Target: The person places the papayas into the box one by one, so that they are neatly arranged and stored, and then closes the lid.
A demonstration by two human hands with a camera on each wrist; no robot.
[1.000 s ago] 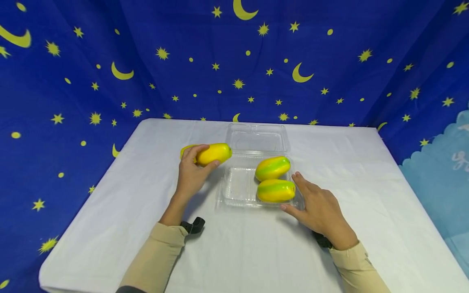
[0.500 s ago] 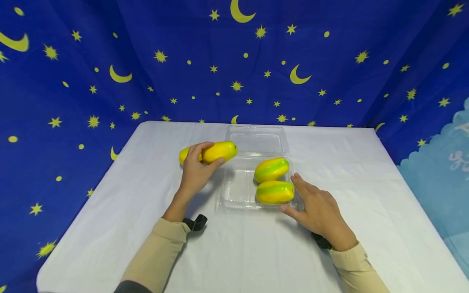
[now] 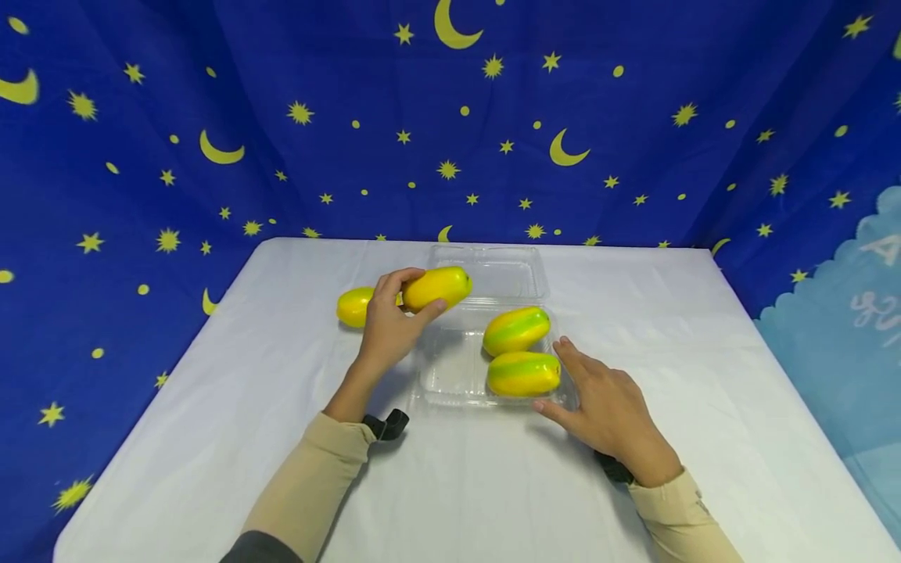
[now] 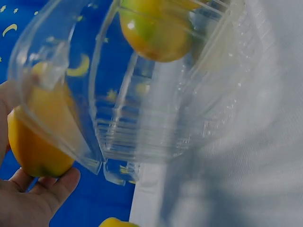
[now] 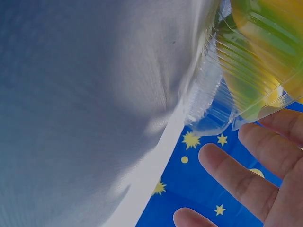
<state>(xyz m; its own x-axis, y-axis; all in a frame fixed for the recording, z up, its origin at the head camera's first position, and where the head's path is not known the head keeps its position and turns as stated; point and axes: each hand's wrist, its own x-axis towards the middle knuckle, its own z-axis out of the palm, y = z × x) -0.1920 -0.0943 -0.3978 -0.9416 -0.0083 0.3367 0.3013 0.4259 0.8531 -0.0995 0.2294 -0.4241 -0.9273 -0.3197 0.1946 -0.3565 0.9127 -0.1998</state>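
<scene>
Yellow fruit (image 3: 438,288) gripped in left hand (image 3: 390,328), near left side of clear plastic container (image 3: 452,366); right hand (image 3: 608,408) spread at its right edge. Two green-striped fruits (image 3: 524,374) inside, fourth fruit (image 3: 353,307) on white table (image 3: 479,485).

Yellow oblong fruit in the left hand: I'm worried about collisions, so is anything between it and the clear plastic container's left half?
In the head view, nothing visible blocks the yellow oblong fruit; the two green-striped yellow fruits lie in the right half. It may need to pass over the container's rim.
</scene>
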